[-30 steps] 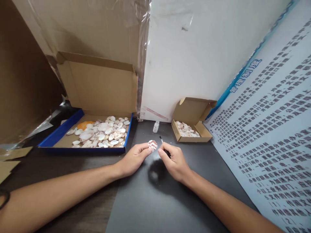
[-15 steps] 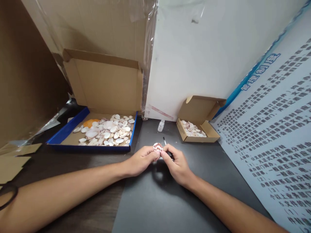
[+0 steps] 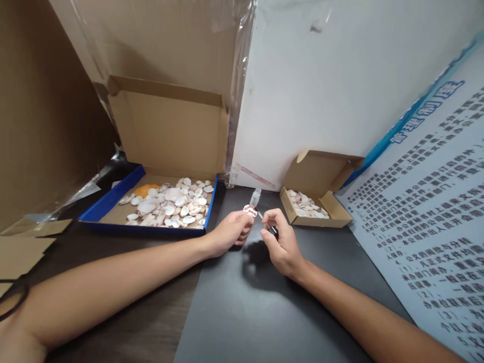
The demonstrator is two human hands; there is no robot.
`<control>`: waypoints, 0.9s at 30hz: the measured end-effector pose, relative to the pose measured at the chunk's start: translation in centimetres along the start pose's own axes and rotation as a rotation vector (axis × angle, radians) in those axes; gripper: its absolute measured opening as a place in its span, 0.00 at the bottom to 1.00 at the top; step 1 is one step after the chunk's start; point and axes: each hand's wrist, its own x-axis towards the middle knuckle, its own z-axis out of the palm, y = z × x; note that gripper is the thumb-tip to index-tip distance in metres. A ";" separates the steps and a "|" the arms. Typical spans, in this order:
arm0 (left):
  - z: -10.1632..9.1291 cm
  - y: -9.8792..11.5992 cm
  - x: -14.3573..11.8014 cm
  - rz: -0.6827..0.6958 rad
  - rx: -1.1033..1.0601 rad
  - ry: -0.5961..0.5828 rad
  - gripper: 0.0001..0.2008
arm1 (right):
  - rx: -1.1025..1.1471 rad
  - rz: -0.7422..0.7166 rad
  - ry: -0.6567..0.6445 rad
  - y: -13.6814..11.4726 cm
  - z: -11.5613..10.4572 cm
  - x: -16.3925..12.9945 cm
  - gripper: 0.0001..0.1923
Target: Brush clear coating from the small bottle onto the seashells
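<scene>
A reddish-white seashell point(image 3: 248, 210) is pinched between the thumb and fingers of my left hand point(image 3: 232, 229), raised above the dark table. My right hand point(image 3: 282, 239), just to the right, is curled round the black cap of a brush cap point(image 3: 273, 231). Its thin stem points up and left toward the shell; whether the dark tip touches the shell I cannot tell. Behind the shell stands a small clear glass bottle point(image 3: 256, 194), uncapped, its lower part partly hidden.
A blue-edged cardboard box point(image 3: 143, 229) with its lid up holds many pale shells point(image 3: 174, 204) and an orange one point(image 3: 146, 190). At the back right a smaller open box point(image 3: 321, 222) contains more shells. Cardboard pieces point(image 3: 28, 252) lie at left; a printed sheet point(image 3: 423, 217) rises at right.
My right hand has moved away from the left, leaving a gap. My left hand has lifted the shell slightly forward and turned it. The whole view has shifted a little.
</scene>
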 end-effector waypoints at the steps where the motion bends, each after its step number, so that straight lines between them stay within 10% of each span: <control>1: -0.1 0.0 0.0 -0.007 -0.001 -0.002 0.12 | 0.000 -0.006 0.006 0.2 -0.3 0.1 0.03; 7: -0.1 0.0 -0.2 -0.026 0.058 -0.034 0.14 | -0.127 0.033 -0.075 -1.5 -4.0 2.5 0.03; 12: 0.1 -0.1 -0.2 0.015 0.087 -0.043 0.16 | -0.204 0.033 -0.553 -5.2 -6.2 5.8 0.08; 20: 0.0 -0.3 -0.2 0.032 0.129 -0.047 0.20 | -0.166 0.216 -0.784 -5.4 -6.5 9.4 0.05; 27: 0.1 -0.4 -0.3 0.090 0.230 -0.065 0.21 | -0.308 0.203 -0.653 -4.9 -6.2 8.7 0.05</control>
